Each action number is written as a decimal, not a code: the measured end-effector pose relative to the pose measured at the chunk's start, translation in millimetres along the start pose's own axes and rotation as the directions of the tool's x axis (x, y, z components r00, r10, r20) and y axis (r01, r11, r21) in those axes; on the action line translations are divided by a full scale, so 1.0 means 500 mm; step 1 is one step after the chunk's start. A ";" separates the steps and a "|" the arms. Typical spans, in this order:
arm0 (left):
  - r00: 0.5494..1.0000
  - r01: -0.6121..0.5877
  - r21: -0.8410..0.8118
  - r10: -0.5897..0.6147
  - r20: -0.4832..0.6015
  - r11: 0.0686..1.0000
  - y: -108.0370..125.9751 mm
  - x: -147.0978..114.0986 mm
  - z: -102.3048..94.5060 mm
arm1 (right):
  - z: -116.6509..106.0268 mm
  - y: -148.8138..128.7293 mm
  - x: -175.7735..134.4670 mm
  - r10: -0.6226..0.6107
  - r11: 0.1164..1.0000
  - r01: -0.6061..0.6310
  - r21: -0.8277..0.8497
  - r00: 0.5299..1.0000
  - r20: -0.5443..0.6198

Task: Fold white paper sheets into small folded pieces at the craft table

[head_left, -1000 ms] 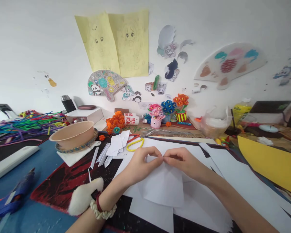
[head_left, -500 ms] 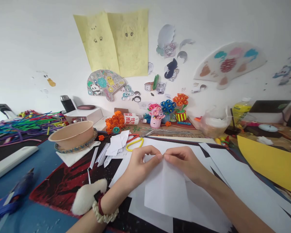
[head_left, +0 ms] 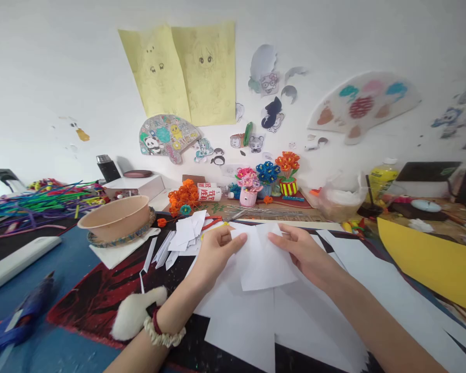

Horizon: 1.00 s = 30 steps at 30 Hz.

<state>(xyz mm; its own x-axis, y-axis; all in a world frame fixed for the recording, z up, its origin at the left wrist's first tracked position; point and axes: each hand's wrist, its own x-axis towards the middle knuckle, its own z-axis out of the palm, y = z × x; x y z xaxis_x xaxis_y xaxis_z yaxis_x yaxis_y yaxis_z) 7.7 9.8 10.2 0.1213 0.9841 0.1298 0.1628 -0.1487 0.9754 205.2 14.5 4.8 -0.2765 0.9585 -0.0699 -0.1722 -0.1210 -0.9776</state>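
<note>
Between my hands is a white sheet of paper (head_left: 264,267), creased down the middle and tilted above the desk. My left hand (head_left: 221,251) pinches its upper left edge, thumb in front. At the upper right edge, my right hand (head_left: 301,254) grips it the same way. Under it lie larger white sheets (head_left: 243,331) on a dark mat. Left of my left hand are a pile of small cut paper pieces (head_left: 186,233) and scissors (head_left: 213,223), whose yellow handle is mostly hidden behind that hand.
A pinkish bowl (head_left: 116,217), a white felted shape (head_left: 134,313) and a blue glue gun (head_left: 21,316) are at the left. Pipe-cleaner flower pots (head_left: 248,194) stand along the back. Yellow card (head_left: 431,264) lies at the right.
My hands have moved apart, from meeting at the paper's middle to its two upper sides. The paper has lifted and opened out, its lower edge now higher.
</note>
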 end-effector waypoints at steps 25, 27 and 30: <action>0.985 -0.002 0.117 0.022 -0.170 0.993 -0.118 0.036 0.013 | -0.004 0.104 0.045 0.054 0.990 -0.018 0.142 0.965 -0.258; 0.984 -0.010 0.098 0.027 -0.175 0.995 -0.117 0.038 0.014 | -0.001 0.095 0.041 0.058 0.989 -0.022 0.150 0.969 -0.241; 0.976 -0.027 0.013 0.029 -0.215 1.000 -0.111 0.040 0.016 | 0.005 0.080 0.033 0.059 0.986 -0.036 0.162 0.989 -0.139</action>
<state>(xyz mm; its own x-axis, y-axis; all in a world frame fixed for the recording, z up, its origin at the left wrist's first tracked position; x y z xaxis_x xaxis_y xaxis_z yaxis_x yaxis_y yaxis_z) 8.8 37.0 -42.9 -0.0870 0.9772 0.1937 0.1726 -0.1767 0.9690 191.5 24.9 -35.2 -0.1524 0.9762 -0.1542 -0.3131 -0.1956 -0.9293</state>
